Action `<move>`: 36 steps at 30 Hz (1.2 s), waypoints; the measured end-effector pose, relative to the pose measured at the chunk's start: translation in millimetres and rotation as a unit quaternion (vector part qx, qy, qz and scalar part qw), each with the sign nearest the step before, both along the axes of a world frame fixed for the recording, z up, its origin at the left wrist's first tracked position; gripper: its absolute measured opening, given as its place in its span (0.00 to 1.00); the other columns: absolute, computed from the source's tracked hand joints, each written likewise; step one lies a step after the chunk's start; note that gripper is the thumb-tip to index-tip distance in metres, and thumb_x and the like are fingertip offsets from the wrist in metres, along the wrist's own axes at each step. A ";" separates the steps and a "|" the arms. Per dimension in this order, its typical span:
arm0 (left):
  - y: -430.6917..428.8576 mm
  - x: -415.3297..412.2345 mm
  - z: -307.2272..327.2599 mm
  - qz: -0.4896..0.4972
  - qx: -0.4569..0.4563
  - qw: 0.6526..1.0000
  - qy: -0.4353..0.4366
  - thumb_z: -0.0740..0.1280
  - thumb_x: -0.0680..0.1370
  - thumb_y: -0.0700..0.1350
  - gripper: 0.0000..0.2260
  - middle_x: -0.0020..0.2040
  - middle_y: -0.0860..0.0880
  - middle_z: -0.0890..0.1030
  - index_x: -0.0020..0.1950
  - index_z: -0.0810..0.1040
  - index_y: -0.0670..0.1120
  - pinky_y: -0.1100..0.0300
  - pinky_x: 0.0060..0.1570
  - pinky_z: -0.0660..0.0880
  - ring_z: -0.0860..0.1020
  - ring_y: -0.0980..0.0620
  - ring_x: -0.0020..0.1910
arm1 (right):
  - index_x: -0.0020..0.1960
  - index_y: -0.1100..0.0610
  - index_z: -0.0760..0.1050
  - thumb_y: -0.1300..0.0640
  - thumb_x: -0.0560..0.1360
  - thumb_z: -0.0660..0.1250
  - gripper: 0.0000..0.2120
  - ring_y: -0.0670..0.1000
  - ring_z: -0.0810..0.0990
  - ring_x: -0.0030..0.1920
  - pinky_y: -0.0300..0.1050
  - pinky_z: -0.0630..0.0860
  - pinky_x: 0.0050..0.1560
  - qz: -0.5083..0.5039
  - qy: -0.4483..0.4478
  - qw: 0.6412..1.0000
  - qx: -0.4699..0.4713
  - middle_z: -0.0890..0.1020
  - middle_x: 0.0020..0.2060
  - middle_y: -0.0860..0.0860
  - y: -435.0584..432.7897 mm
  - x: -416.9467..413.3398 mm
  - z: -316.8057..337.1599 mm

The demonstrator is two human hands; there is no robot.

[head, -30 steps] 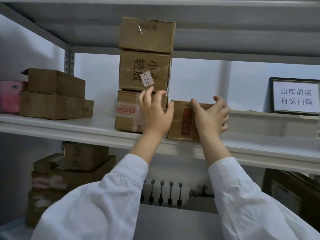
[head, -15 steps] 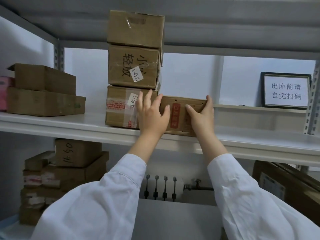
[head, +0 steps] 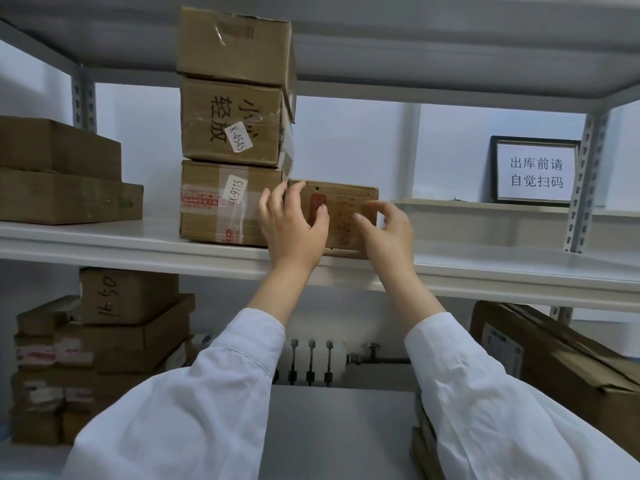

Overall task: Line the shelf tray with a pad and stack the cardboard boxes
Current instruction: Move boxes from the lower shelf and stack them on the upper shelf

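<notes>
Head view: left hand (head: 291, 227) spread flat on small box (head: 346, 201), hiding its left end; right hand (head: 388, 232) loosely spread, contact unclear.

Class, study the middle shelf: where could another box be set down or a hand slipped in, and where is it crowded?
Bare shelf shows between the two-box pile and the three-box stack, and in front of the beige tray. Crowded: around the small box beside the stack, where the left hand and right hand are.
</notes>
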State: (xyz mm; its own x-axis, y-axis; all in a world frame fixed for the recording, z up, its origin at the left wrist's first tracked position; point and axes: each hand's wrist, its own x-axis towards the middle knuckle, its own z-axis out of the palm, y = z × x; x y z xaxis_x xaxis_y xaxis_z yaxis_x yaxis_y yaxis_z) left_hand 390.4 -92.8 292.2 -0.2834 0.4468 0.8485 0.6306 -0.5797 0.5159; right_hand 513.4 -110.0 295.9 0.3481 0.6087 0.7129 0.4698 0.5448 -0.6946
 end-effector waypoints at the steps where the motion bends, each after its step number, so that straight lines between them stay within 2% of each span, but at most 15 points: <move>1: -2.5 3.3 -0.4 -0.005 0.006 1.000 -0.007 0.62 0.75 0.52 0.22 0.70 0.44 0.68 0.66 0.73 0.45 0.53 0.71 0.53 0.58 0.43 0.73 | 0.57 0.54 0.77 0.55 0.74 0.67 0.12 0.47 0.73 0.57 0.43 0.71 0.58 0.015 0.005 1.000 -0.002 0.77 0.55 0.49 -4.1 3.5 -1.1; 4: -11.8 12.6 -1.6 -0.026 0.039 0.998 -0.029 0.64 0.75 0.47 0.14 0.64 0.45 0.74 0.58 0.78 0.44 0.56 0.65 0.61 0.67 0.46 0.65 | 0.54 0.55 0.79 0.56 0.75 0.66 0.08 0.46 0.75 0.53 0.41 0.72 0.54 0.032 0.003 0.999 -0.003 0.81 0.52 0.48 -14.9 15.2 -4.9; 6: -20.7 17.6 -3.3 -0.085 0.050 0.993 -0.059 0.64 0.76 0.43 0.09 0.54 0.46 0.78 0.53 0.79 0.43 0.60 0.55 0.70 0.75 0.53 0.50 | 0.51 0.53 0.79 0.56 0.75 0.66 0.06 0.48 0.78 0.54 0.43 0.75 0.54 0.038 0.006 0.999 -0.002 0.82 0.50 0.48 -20.4 22.7 -8.4; 7: -26.8 22.0 -5.0 -0.124 0.045 0.988 -0.075 0.64 0.77 0.42 0.06 0.49 0.48 0.79 0.51 0.79 0.44 0.62 0.48 0.72 0.75 0.57 0.42 | 0.49 0.53 0.79 0.56 0.76 0.66 0.05 0.49 0.79 0.52 0.43 0.76 0.54 0.042 0.009 0.999 -0.003 0.82 0.49 0.48 -24.0 27.8 -11.4; 10: -42.8 37.0 -11.4 -0.236 -0.011 0.963 -0.130 0.62 0.78 0.40 0.05 0.37 0.52 0.79 0.46 0.77 0.45 0.67 0.33 0.72 0.74 0.57 0.32 | 0.48 0.54 0.79 0.57 0.76 0.66 0.04 0.46 0.79 0.46 0.36 0.74 0.47 0.051 -0.004 0.999 -0.009 0.81 0.43 0.47 -35.1 42.0 -21.3; 13: -54.8 55.8 -23.3 -0.326 -0.114 0.919 -0.192 0.62 0.78 0.41 0.05 0.36 0.49 0.79 0.45 0.77 0.44 0.69 0.24 0.66 0.73 0.59 0.27 | 0.47 0.54 0.79 0.57 0.76 0.66 0.04 0.46 0.78 0.45 0.38 0.74 0.47 0.052 -0.018 0.998 -0.028 0.81 0.41 0.47 -42.5 59.1 -35.2; 17: -61.0 79.7 -49.3 -0.378 -0.225 0.875 -0.204 0.62 0.79 0.45 0.07 0.37 0.50 0.80 0.42 0.76 0.48 0.68 0.24 0.64 0.72 0.57 0.27 | 0.47 0.54 0.79 0.56 0.76 0.66 0.04 0.50 0.79 0.45 0.45 0.76 0.48 0.064 -0.041 0.994 -0.077 0.81 0.41 0.50 -46.8 83.5 -61.6; 21: -59.8 102.2 -85.6 -0.380 -0.295 0.853 -0.205 0.61 0.79 0.46 0.07 0.38 0.51 0.80 0.43 0.76 0.48 0.67 0.24 0.63 0.72 0.56 0.29 | 0.54 0.56 0.80 0.54 0.76 0.66 0.10 0.49 0.79 0.48 0.40 0.74 0.46 0.073 -0.109 0.974 -0.183 0.82 0.46 0.51 -55.2 113.3 -97.7; 24: -57.2 122.1 -112.0 -0.382 -0.341 0.830 -0.222 0.61 0.79 0.46 0.07 0.37 0.50 0.79 0.42 0.76 0.48 0.69 0.22 0.63 0.71 0.56 0.29 | 0.55 0.56 0.79 0.53 0.76 0.66 0.11 0.47 0.78 0.47 0.33 0.72 0.40 0.071 -0.127 0.958 -0.247 0.81 0.47 0.51 -57.0 137.5 -123.6; 28: -50.1 151.1 -138.8 -0.370 -0.388 0.806 -0.249 0.61 0.79 0.46 0.08 0.36 0.51 0.78 0.40 0.75 0.48 0.69 0.23 0.62 0.71 0.58 0.27 | 0.58 0.57 0.78 0.52 0.76 0.66 0.13 0.50 0.79 0.52 0.42 0.75 0.50 0.049 -0.102 0.949 -0.294 0.82 0.53 0.53 -51.8 163.4 -151.1; 32: -35.3 178.1 -167.0 -0.339 -0.432 0.793 -0.265 0.62 0.78 0.46 0.07 0.38 0.52 0.78 0.41 0.74 0.49 0.64 0.31 0.64 0.71 0.58 0.34 | 0.67 0.53 0.70 0.47 0.75 0.66 0.23 0.55 0.76 0.59 0.52 0.75 0.58 -0.016 -0.055 0.930 -0.362 0.76 0.61 0.51 -37.6 185.0 -183.2; 34: -29.0 188.0 -179.6 -0.327 -0.457 0.782 -0.269 0.62 0.78 0.46 0.05 0.41 0.52 0.77 0.44 0.75 0.49 0.64 0.32 0.64 0.71 0.58 0.35 | 0.70 0.51 0.65 0.43 0.73 0.65 0.28 0.59 0.72 0.63 0.57 0.72 0.62 -0.070 -0.061 0.908 -0.409 0.72 0.66 0.55 -31.2 194.6 -196.3; 36: -22.3 197.4 -192.9 -0.315 -0.477 0.775 -0.270 0.62 0.78 0.47 0.05 0.46 0.50 0.77 0.51 0.74 0.47 0.63 0.34 0.65 0.71 0.57 0.37 | 0.73 0.52 0.60 0.42 0.74 0.64 0.31 0.61 0.66 0.68 0.57 0.66 0.67 -0.121 -0.066 0.879 -0.457 0.66 0.69 0.58 -27.3 205.9 -208.1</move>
State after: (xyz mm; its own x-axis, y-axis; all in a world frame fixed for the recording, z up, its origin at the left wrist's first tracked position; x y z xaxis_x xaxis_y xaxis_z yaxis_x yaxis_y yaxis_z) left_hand 587.8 -115.1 99.3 0.0469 0.9918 -0.1192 -0.0795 0.1226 0.9893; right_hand 719.3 -137.4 87.8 0.4973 0.8675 0.0081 0.6045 -0.3398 -0.7205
